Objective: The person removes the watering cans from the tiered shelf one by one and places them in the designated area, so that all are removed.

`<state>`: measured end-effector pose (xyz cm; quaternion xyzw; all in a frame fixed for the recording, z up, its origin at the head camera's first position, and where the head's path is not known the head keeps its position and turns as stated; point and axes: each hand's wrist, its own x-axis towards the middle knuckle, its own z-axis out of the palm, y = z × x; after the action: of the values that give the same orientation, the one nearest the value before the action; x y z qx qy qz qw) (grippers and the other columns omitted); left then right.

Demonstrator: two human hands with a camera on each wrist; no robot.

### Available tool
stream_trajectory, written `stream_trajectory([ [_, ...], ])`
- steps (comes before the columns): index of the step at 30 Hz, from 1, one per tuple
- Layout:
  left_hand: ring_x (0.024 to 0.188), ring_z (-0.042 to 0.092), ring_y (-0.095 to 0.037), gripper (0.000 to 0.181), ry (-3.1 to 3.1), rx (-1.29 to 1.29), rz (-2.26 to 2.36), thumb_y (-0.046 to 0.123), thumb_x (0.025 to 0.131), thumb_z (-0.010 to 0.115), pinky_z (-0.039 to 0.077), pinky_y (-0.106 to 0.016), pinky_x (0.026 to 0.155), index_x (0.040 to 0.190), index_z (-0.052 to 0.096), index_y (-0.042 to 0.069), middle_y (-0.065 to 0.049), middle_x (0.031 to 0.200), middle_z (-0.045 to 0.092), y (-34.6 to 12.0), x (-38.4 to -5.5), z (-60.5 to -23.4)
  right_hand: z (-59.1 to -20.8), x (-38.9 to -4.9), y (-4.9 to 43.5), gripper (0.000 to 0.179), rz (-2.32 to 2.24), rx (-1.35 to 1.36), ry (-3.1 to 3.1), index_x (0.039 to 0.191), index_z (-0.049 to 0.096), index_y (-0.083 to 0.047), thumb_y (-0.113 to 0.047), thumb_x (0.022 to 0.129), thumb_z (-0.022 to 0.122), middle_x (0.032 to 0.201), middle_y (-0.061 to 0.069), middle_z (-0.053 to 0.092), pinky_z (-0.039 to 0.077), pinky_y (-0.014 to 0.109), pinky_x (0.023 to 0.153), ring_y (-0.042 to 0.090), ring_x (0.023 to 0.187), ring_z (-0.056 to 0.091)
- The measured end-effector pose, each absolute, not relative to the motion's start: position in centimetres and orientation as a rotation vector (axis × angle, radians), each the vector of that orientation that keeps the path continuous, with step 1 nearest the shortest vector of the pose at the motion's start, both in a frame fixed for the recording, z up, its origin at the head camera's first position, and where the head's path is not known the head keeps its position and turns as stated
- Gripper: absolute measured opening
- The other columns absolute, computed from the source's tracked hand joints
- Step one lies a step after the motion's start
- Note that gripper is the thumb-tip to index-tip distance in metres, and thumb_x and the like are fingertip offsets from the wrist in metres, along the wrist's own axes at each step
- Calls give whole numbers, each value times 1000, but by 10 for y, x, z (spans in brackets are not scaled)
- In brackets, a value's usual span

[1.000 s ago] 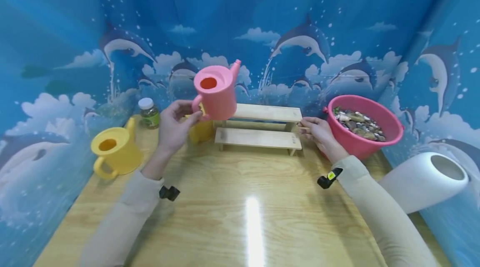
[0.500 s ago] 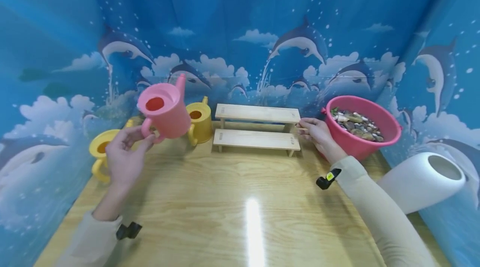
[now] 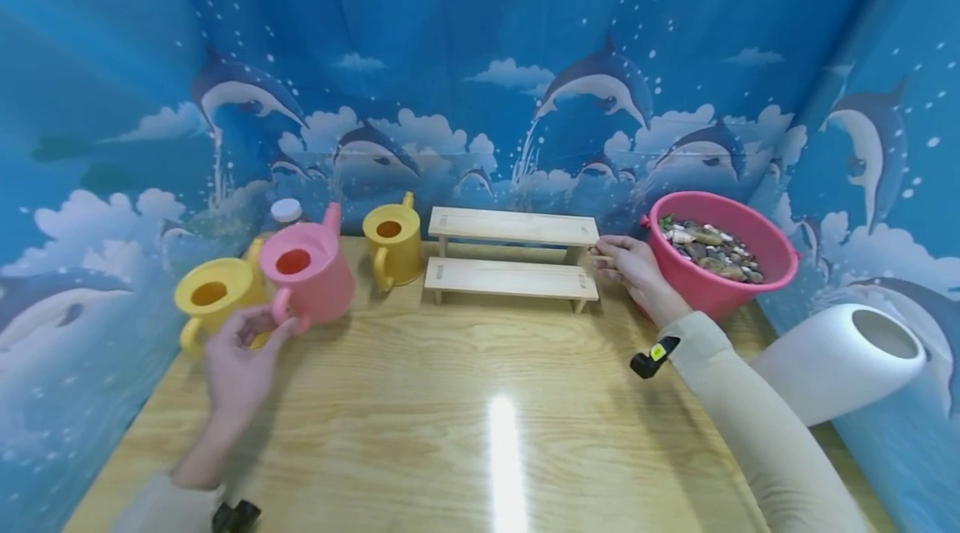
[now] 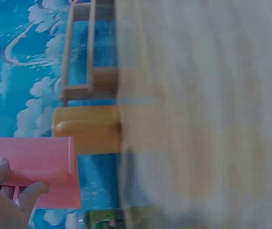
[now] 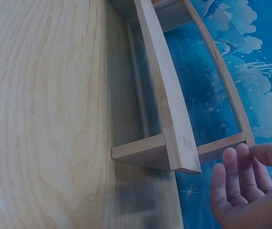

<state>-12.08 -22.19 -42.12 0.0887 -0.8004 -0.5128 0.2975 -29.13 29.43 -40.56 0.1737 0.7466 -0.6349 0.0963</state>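
My left hand (image 3: 240,358) grips the handle of a pink toy watering can (image 3: 324,287), thumb and fingers around it. In the left wrist view the can's base stays a little above the table. A yellow watering can (image 3: 242,281) stands just left of it, partly hidden by the hand and the pink can. Another yellow watering can (image 3: 406,248) stands to its right, beside a two-tier wooden step shelf (image 3: 517,223). At the shelf's right end, my right hand (image 5: 250,191) pinches the upper board's tip between thumb and fingers.
Behind the pink can shows the white lid of a jar (image 3: 287,211). A pink bucket (image 3: 693,296) of pebbles and shells stands right of the right hand. Nearer, a white vase (image 3: 825,366) leans over at the table's right edge. A dolphin-print curtain (image 3: 450,58) closes the back.
My left hand has carried the pink watering can leftward from in front of the shelf and lowered it toward the table. My right hand stays at the shelf's end.
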Motion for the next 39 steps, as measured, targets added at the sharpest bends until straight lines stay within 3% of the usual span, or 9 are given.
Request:
stream_trajectory([
  [8, 85, 62, 13, 29, -2273, 365, -1415, 7, 90, 84, 49, -1, 84, 115, 73, 1, 33, 90, 65, -221, -115, -445, -406, -292, 295, 51, -1903, 508, 2192, 158, 42, -8, -26, 112, 52, 110, -5, 66, 49, 44, 122, 8, 98, 70],
  [13, 89, 61, 12, 33, -2344, 451, -1418, 16, 92, 84, 47, -3, 87, 121, 72, 6, 10, 104, 76, -220, -113, -451, -406, -292, 296, 51, -1897, 514, 2197, 158, 43, -8, -26, 112, 53, 113, -4, 66, 49, 43, 122, 8, 98, 70],
  [15, 91, 61, 12, 35, -2377, 486, -1415, 19, 92, 83, 47, -3, 88, 123, 71, 8, -5, 115, 77, -219, -112, -452, -406, -293, 296, 50, -1891, 519, 2202, 158, 43, -8, -26, 112, 53, 114, -4, 66, 50, 42, 121, 8, 97, 70],
  [20, 89, 59, 13, 33, -2374, 478, -1395, 17, 92, 83, 46, -2, 88, 120, 71, 4, -14, 119, 76, -218, -111, -457, -406, -292, 297, 49, -1890, 511, 2210, 157, 44, -8, -27, 112, 53, 111, -5, 67, 53, 39, 117, 6, 95, 70],
  [24, 89, 58, 14, 33, -2394, 517, -1382, 20, 92, 84, 45, -2, 87, 120, 71, 7, -7, 116, 76, -220, -111, -460, -406, -292, 297, 50, -1903, 493, 2205, 156, 44, -7, -26, 111, 55, 108, -7, 68, 57, 34, 111, 5, 94, 71],
  [28, 86, 60, 15, 34, -2355, 486, -1429, 14, 88, 87, 48, 0, 81, 117, 72, 4, 16, 98, 75, -224, -110, -461, -405, -292, 297, 49, -1901, 495, 2205, 156, 45, -7, -26, 111, 54, 110, -5, 67, 60, 30, 105, 5, 94, 71],
  [32, 85, 61, 17, 37, -2340, 460, -1482, 13, 87, 88, 50, 0, 79, 119, 73, 3, 36, 88, 65, -229, -110, -460, -404, -292, 297, 47, -1910, 496, 2187, 154, 46, -8, -25, 111, 53, 111, -5, 67, 58, 33, 109, 6, 95, 70],
  [35, 85, 62, 17, 40, -2347, 447, -1511, 12, 87, 88, 52, -1, 79, 122, 72, 2, 39, 89, 63, -232, -110, -459, -402, -290, 299, 48, -1956, 483, 2125, 155, 45, -8, -26, 111, 54, 107, -7, 68, 55, 34, 115, 7, 96, 70],
  [39, 89, 65, 16, 46, -2351, 466, -1562, 13, 87, 88, 54, -3, 80, 129, 70, 5, 36, 97, 67, -233, -109, -456, -399, -281, 302, 55, -2031, 451, 2021, 161, 38, -8, -24, 111, 54, 102, -10, 70, 56, 30, 111, 6, 95, 70],
])
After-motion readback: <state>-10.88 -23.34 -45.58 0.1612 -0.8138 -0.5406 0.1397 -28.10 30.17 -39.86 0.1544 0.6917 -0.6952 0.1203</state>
